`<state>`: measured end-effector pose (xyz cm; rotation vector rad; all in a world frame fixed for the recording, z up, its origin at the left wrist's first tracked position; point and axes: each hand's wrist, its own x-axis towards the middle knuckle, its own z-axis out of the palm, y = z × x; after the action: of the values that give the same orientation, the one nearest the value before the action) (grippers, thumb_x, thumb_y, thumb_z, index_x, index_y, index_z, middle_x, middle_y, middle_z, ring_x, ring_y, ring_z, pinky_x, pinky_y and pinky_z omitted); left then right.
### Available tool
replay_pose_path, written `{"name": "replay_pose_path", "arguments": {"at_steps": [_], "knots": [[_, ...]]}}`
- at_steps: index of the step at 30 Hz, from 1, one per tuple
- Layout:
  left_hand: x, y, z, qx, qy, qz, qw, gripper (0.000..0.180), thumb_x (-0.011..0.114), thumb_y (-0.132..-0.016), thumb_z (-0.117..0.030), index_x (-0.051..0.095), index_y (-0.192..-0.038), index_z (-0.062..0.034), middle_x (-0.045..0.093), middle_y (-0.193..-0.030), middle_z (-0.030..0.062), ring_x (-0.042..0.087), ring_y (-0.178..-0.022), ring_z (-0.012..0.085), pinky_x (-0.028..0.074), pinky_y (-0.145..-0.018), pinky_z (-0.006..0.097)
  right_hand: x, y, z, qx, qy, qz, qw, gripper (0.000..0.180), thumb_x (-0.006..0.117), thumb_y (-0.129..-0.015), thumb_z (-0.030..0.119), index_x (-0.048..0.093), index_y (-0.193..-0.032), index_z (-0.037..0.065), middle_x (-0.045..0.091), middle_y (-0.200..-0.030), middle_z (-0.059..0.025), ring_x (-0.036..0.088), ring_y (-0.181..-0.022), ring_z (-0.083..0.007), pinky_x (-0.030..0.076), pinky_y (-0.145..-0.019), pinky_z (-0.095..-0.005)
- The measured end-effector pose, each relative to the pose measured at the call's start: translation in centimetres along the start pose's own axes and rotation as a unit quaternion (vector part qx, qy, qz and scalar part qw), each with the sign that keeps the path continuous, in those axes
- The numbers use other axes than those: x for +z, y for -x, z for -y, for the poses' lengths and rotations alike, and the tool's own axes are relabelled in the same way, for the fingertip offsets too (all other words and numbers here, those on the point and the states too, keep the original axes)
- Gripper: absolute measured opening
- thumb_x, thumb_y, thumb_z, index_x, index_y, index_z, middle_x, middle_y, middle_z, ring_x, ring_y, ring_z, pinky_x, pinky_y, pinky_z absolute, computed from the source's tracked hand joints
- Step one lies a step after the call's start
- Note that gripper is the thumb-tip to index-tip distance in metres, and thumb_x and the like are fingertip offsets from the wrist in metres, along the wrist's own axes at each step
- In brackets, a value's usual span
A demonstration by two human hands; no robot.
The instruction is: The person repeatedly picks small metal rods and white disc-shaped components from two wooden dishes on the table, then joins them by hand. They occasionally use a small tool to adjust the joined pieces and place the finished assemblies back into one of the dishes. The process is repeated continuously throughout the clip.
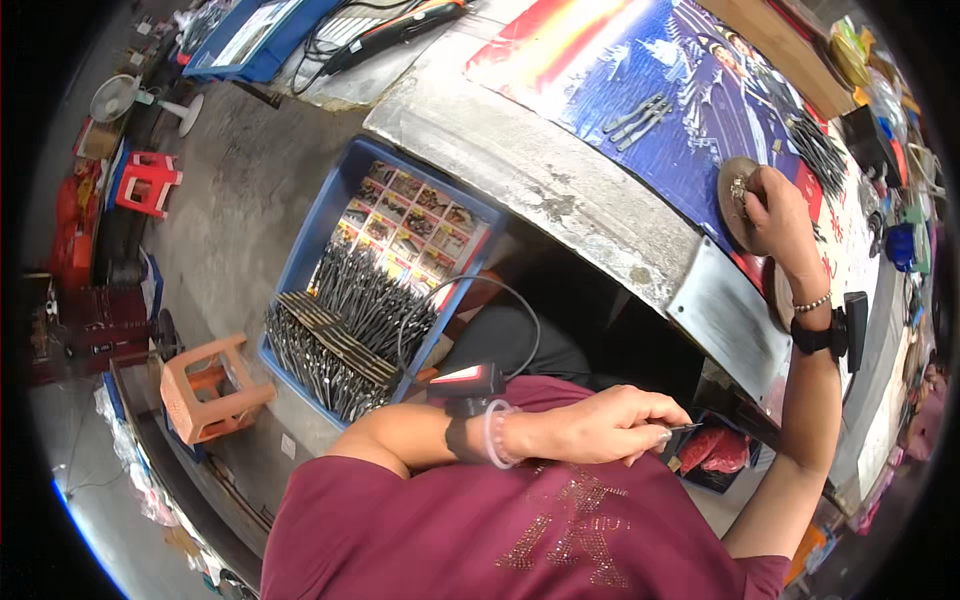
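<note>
My left hand is held across my chest, its fingers pinched together. A small thin dark metal piece sticks out past the fingertips; most of it is hidden. On the right, my right hand reaches over a round brownish disc-shaped dish on the bench. Small shiny bits lie in the dish beside the thumb. The right fingers are curled closed at its rim, and I cannot make out what is in them. Beyond the dish, several slim dark metal pieces lie on the blue printed sheet.
A blue crate full of dark slender parts stands left of my lap. More dark parts are heaped on the bench's far right. A metal plate lies at the bench edge. An orange stool and a red stool stand left.
</note>
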<state>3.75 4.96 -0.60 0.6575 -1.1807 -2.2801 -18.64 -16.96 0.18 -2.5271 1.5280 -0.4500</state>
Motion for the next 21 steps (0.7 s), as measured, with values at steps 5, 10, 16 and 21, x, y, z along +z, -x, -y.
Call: {"name": "replay_pose_path", "arguments": {"at_steps": [5, 10, 16, 21], "knots": [[-0.3, 0.1, -0.1, 0.021, -0.002, -0.006, 1.0, 0.031, 0.048, -0.092, -0.008, 0.054, -0.119, 0.0058, 0.06, -0.078, 0.0064, 0.055, -0.058, 0.0092, 0.046, -0.056, 0.025, -0.1, -0.5, -0.4, 0.003, 0.013, 0.026, 1.0, 0.013, 0.056, -0.079, 0.009, 0.053, -0.083, -0.003, 0.058, -0.077, -0.0239, 0.057, -0.078, -0.0426, 0.044, -0.069, -0.0464], [-0.9, 0.4, -0.4, 0.011, -0.016, 0.005, 1.0, 0.032, 0.049, -0.096, -0.01, 0.052, -0.126, 0.0029, 0.062, -0.088, 0.0049, 0.054, -0.065, 0.0065, 0.047, -0.061, 0.022, -0.6, -0.1, -0.6, 0.071, -0.052, 0.018, 0.996, 0.016, 0.057, -0.083, 0.011, 0.053, -0.084, -0.005, 0.058, -0.074, -0.0221, 0.059, -0.071, -0.0366, 0.045, -0.065, -0.0413], [-1.8, 0.8, -1.2, 0.044, 0.01, -0.055, 0.998, 0.031, 0.046, -0.098, -0.009, 0.052, -0.126, 0.0018, 0.06, -0.088, 0.0039, 0.053, -0.067, 0.0058, 0.046, -0.065, 0.021, -0.8, 0.9, -1.3, 0.098, -0.216, -0.018, 0.971, 0.012, 0.058, -0.085, 0.007, 0.055, -0.083, -0.005, 0.055, -0.069, -0.0094, 0.053, -0.064, -0.0132, 0.043, -0.06, -0.028], [-2.8, 1.5, -2.6, 0.049, 0.019, -0.115, 0.992, 0.029, 0.045, -0.098, -0.008, 0.053, -0.125, 0.0011, 0.058, -0.087, 0.0027, 0.048, -0.063, 0.0026, 0.042, -0.058, 0.018, -0.7, 1.7, -1.1, 0.146, -0.278, -0.018, 0.949, 0.005, 0.056, -0.085, 0.0, 0.053, -0.083, -0.002, 0.054, -0.074, -0.0021, 0.054, -0.066, -0.0083, 0.043, -0.061, -0.0218]]}}
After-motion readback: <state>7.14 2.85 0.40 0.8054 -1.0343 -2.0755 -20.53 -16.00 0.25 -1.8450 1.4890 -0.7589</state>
